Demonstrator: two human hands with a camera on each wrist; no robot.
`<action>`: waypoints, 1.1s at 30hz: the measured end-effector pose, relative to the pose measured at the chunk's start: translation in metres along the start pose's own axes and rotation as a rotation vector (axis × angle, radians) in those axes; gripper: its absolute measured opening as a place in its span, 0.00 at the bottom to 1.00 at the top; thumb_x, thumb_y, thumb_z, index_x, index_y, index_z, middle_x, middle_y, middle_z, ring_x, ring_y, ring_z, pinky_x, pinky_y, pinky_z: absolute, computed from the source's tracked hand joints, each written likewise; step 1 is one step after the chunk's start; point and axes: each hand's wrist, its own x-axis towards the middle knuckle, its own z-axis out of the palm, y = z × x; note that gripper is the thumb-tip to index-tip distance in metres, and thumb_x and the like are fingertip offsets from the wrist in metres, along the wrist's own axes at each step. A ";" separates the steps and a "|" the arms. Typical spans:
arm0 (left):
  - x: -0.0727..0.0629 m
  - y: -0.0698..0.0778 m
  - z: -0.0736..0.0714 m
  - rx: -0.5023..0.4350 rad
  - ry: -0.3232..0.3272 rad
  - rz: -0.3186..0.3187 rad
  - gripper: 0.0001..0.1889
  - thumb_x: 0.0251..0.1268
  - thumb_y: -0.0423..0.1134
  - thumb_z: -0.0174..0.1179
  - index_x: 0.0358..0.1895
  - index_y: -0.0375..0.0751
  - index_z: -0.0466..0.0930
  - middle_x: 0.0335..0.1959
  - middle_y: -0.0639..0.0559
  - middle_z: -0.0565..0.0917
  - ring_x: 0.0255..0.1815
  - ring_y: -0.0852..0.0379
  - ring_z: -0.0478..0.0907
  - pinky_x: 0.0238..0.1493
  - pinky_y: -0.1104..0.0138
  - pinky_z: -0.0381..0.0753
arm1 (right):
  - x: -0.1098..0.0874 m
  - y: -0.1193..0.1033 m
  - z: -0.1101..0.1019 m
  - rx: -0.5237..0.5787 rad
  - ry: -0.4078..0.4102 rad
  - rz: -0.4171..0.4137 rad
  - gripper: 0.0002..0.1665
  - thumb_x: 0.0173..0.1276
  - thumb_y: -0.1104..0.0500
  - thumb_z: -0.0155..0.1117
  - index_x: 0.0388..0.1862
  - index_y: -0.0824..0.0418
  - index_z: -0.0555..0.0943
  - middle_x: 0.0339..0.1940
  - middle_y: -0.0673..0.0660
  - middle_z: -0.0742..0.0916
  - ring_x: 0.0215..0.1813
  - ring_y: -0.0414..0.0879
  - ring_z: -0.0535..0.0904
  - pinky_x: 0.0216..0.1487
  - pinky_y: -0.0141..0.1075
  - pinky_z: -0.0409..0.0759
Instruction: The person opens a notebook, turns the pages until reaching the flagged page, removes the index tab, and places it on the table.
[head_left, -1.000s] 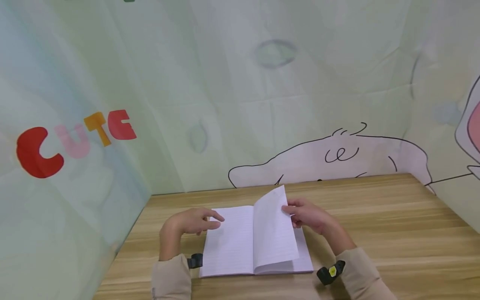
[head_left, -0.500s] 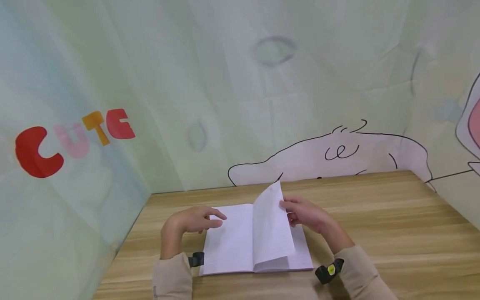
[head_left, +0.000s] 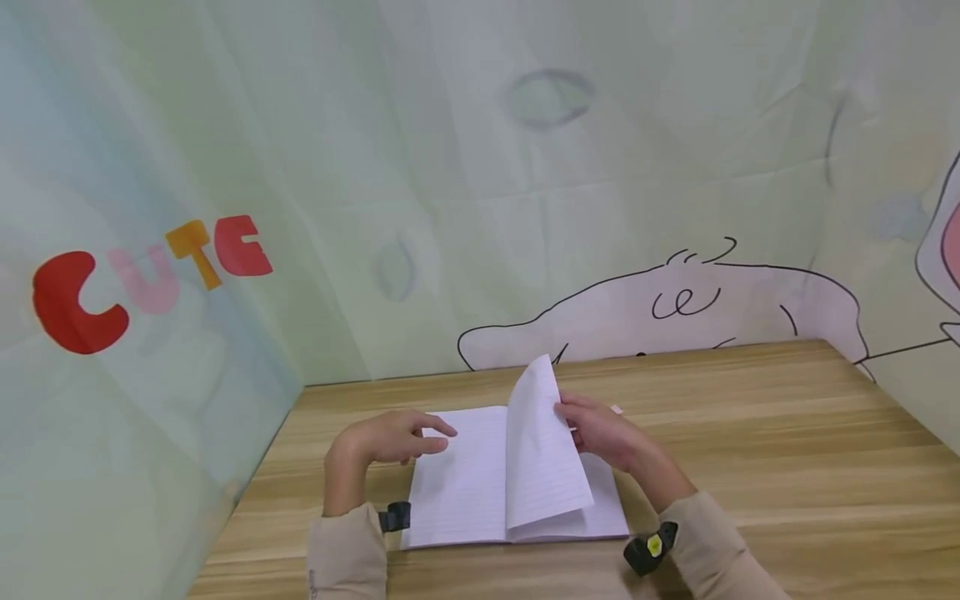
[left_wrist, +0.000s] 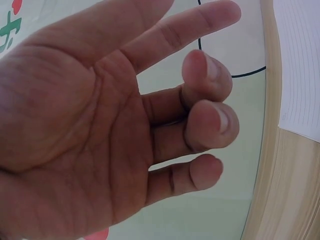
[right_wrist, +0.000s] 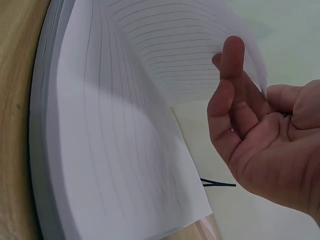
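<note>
An open notebook (head_left: 461,500) with lined pages lies on the table. In the head view, my right hand (head_left: 606,433) holds one raised page (head_left: 542,467) by its outer edge. The right wrist view shows that page (right_wrist: 175,47) pinched, with the right hand's thumb (right_wrist: 285,97) on one side and the fingers on the other. The page curves up from the spine, and the right-hand pages (right_wrist: 120,150) lie under it. My left hand (head_left: 390,437) is at the left page's outer edge. Its fingers are loosely bent, and nothing is held in the left wrist view.
The wooden table (head_left: 765,450) extends to both sides of the notebook. Behind it hangs a printed cloth (head_left: 420,208) with a cartoon drawing, and more cloth with colourful letters covers the left side. A wrist camera (head_left: 651,548) sits beside the right sleeve.
The right hand has moved slightly left with the raised page, which now stands a little steeper. The left hand has barely moved.
</note>
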 end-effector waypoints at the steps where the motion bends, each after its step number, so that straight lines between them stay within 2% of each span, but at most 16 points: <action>1: 0.000 0.000 0.000 0.001 0.000 0.001 0.18 0.74 0.45 0.58 0.62 0.43 0.81 0.25 0.53 0.69 0.22 0.58 0.66 0.29 0.64 0.66 | 0.000 0.001 0.000 0.006 0.007 -0.002 0.31 0.83 0.58 0.39 0.79 0.70 0.53 0.47 0.59 0.82 0.43 0.46 0.82 0.47 0.40 0.78; 4: 0.001 0.001 0.000 0.005 -0.002 -0.001 0.18 0.75 0.45 0.58 0.62 0.44 0.81 0.25 0.53 0.69 0.22 0.58 0.66 0.28 0.64 0.65 | 0.000 0.001 0.000 0.020 0.031 -0.001 0.31 0.83 0.59 0.39 0.78 0.71 0.54 0.51 0.60 0.82 0.45 0.46 0.81 0.48 0.39 0.78; 8: 0.002 0.002 0.000 -0.003 -0.008 -0.006 0.19 0.74 0.47 0.58 0.62 0.44 0.81 0.25 0.53 0.69 0.21 0.57 0.65 0.28 0.64 0.64 | 0.000 0.001 0.000 0.046 0.025 0.003 0.31 0.83 0.58 0.39 0.78 0.71 0.53 0.54 0.61 0.81 0.47 0.47 0.81 0.49 0.40 0.77; 17: 0.004 0.003 0.001 -0.012 -0.010 0.001 0.18 0.75 0.45 0.58 0.62 0.44 0.81 0.25 0.53 0.69 0.21 0.57 0.66 0.29 0.64 0.65 | 0.001 -0.001 0.002 0.063 0.015 0.017 0.31 0.82 0.56 0.40 0.77 0.71 0.55 0.50 0.60 0.83 0.44 0.47 0.82 0.48 0.40 0.77; 25: 0.005 0.004 0.001 0.006 -0.016 -0.003 0.19 0.74 0.46 0.58 0.62 0.45 0.81 0.32 0.49 0.75 0.25 0.53 0.71 0.32 0.63 0.68 | 0.002 0.001 0.004 0.026 0.013 0.040 0.34 0.83 0.55 0.41 0.78 0.72 0.51 0.51 0.61 0.84 0.45 0.48 0.83 0.49 0.41 0.78; 33: 0.003 0.005 0.001 0.022 -0.015 0.019 0.19 0.74 0.46 0.58 0.62 0.43 0.80 0.41 0.49 0.78 0.29 0.52 0.75 0.37 0.61 0.73 | 0.006 0.005 0.007 -0.006 0.005 0.033 0.34 0.83 0.55 0.44 0.77 0.75 0.53 0.44 0.57 0.86 0.41 0.46 0.83 0.44 0.38 0.79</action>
